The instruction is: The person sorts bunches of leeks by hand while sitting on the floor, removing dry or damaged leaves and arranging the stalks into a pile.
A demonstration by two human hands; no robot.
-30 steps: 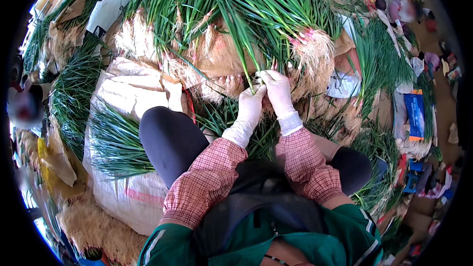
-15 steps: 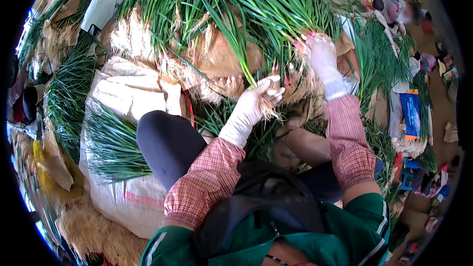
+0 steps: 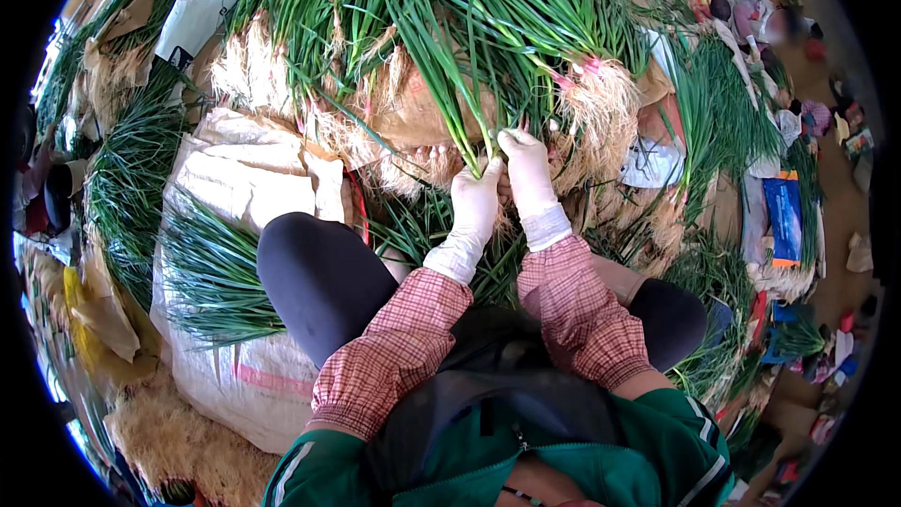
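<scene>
My left hand (image 3: 476, 205), in a pale glove, is closed around the lower ends of a few green scallions (image 3: 454, 122). Their leaves stretch away from me over the heap, and their roots are mostly hidden by my hands. Right beside it, my gloved right hand (image 3: 528, 172) is closed, thumb and fingers pinched at the base of a scallion stalk from the same few. Just beyond it to the right lies a thick bunch of scallions (image 3: 589, 70) with pinkish bases and a tuft of pale roots, touched by neither hand.
More rooted scallions (image 3: 324, 56) are heaped ahead of me. Left of my knee, a cut-looking green bunch (image 3: 221, 272) lies on a pale woven sack (image 3: 253, 422). A blue-and-orange packet (image 3: 782, 216) and a white plastic bag (image 3: 652, 162) lie to the right.
My right hand has left the thick bunch at the right and come down and leftward to meet my left hand. The bunch stays on the heap. My left hand still holds scallions.
</scene>
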